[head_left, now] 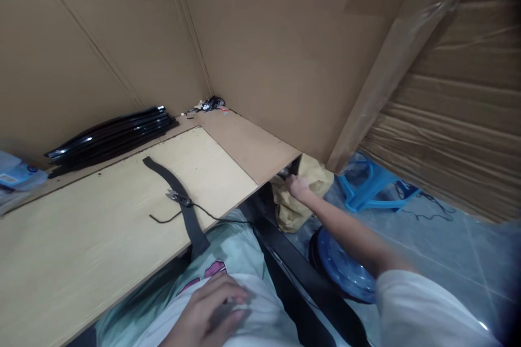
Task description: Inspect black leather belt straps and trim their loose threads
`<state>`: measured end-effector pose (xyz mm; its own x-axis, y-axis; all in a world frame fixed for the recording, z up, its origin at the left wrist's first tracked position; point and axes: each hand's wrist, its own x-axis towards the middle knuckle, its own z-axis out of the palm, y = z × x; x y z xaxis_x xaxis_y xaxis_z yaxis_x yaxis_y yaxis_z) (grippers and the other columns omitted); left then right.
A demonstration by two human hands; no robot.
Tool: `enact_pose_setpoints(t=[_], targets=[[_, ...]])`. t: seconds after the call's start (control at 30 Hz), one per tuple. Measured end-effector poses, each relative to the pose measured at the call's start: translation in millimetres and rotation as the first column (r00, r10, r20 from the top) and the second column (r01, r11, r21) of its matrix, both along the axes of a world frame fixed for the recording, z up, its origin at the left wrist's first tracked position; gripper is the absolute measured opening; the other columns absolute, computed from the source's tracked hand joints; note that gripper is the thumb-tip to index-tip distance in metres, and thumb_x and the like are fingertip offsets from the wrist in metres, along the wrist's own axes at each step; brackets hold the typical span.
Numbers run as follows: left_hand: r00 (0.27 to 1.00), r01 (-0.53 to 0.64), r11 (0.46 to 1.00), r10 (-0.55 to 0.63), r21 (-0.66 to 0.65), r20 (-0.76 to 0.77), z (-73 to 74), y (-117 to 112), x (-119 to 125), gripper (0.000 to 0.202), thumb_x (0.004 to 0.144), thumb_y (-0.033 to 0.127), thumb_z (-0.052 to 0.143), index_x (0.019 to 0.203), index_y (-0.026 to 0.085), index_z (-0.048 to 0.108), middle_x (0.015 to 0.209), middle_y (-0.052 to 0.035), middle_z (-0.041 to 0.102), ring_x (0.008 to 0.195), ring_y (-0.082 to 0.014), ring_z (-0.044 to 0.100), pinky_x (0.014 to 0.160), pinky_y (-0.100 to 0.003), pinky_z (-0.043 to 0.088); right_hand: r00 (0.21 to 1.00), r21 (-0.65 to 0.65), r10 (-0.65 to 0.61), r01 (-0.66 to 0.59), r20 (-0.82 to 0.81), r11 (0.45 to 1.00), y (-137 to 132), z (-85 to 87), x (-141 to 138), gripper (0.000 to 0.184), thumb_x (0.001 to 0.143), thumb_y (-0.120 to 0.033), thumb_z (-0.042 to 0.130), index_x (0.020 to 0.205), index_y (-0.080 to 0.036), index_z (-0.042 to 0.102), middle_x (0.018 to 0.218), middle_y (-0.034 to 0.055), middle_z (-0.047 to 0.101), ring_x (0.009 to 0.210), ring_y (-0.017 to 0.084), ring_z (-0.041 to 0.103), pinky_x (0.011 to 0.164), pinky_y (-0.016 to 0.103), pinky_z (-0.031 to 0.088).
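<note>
I am reaching my right hand (299,187) out to the side, past the right end of the worktop (81,238). It is touching the top of a crumpled brown bag (291,217) that is sitting on the floor (448,249) just below the worktop's edge, close to the cardboard wall (285,54). My fingers are pointing into the dark gap between the bag and the board, so I cannot tell whether that grip is closing on anything or only feeling about; nothing is showing in it. My left hand (211,309) is lying on my lap, its grip loose and holding nothing. As I am judging it, the reach is at its far end but nothing is coming out of the bag yet, so the fetching is only begun. On the worktop a black strap (165,173) is lying slantwise with a small metal clip (177,195) and a thin wire (163,222) at its middle. Its near end is hanging over the edge toward my lap, and neither hand is touching it; that piece is looking unfinished to me, though I cannot be sure. A stack of black strips (109,133) is lying at the back by the wall, well apart from both hands. A blue stool (370,187) is sitting on the floor beyond the bag.
</note>
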<state>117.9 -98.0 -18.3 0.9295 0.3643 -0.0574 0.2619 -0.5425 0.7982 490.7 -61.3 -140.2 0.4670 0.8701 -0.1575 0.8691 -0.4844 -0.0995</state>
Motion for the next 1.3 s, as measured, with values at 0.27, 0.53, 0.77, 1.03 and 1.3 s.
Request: enact_pose_setpoints(t=[0.27,0.53,0.77,1.03,1.3], targets=[[0.995,-0.002,0.994,0.012,-0.105,0.095,-23.8,24.1,105.0,0.028,0.081,0.022,0.053,0.109,0.024,0.056,0.117,-0.0062,0.051,0.101,-0.0172,0.051,0.086,-0.028,0.042,0.993,-0.121,0.076,-0.065,0.09,0.991,-52.6,-7.8,-43.6,0.02,0.089,-0.021,0.048,0.104,-0.01,0.055,0.092,0.008,0.063,0.083,0.019,0.062,0.073,0.036,0.05],[0.985,-0.152,0.988,0.151,-0.004,-0.08,-94.0,66.0,184.1,0.032,0.085,0.034,0.045,0.112,0.019,0.055,0.119,-0.008,0.056,0.111,-0.0195,0.049,0.097,-0.031,0.036,0.987,-0.147,0.126,-0.111,0.097,0.983,-97.1,13.8,-71.3,0.027,0.077,-0.009,0.049,0.104,-0.012,0.048,0.079,0.0139,0.065,0.077,0.031,0.066,0.062,0.035,0.047],[0.962,-0.204,0.979,0.199,-0.003,-0.188,-119.7,68.5,215.5,0.031,0.077,0.023,0.054,0.106,0.013,0.061,0.109,-0.0122,0.062,0.107,-0.0228,0.053,0.093,-0.03,0.039,0.989,-0.224,0.147,-0.139,0.018,0.965,-116.5,16.1,-92.4,0.024,0.078,-0.003,0.042,0.097,-0.015,0.051,0.077,0.0134,0.066,0.074,0.03,0.067,0.06,0.034,0.047],[0.938,-0.286,0.958,0.285,0.027,-0.195,-126.4,65.3,209.3,0.081,0.063,0.003,0.056,0.138,0.015,0.028,0.139,-0.0146,0.037,0.127,-0.0275,0.033,0.103,-0.035,0.03,0.985,-0.287,0.136,-0.16,-0.104,0.944,-115.5,39.8,-86.1,0.021,0.074,-0.02,0.058,0.094,-0.013,0.059,0.09,0.0161,0.065,0.084,0.029,0.064,0.063,0.03,0.046],[0.956,-0.294,0.956,0.294,-0.002,-0.004,-114.6,58.3,201.7,0.078,0.062,0.003,0.054,0.135,0.018,0.029,0.138,-0.0106,0.04,0.127,-0.0256,0.034,0.107,-0.034,0.028,0.982,-0.323,0.184,-0.16,0.045,0.933,-51.7,83.5,-58.8,0.035,0.093,-0.032,0.036,0.091,-0.009,0.062,0.087,0.0155,0.063,0.084,0.023,0.061,0.073,0.036,0.046]])
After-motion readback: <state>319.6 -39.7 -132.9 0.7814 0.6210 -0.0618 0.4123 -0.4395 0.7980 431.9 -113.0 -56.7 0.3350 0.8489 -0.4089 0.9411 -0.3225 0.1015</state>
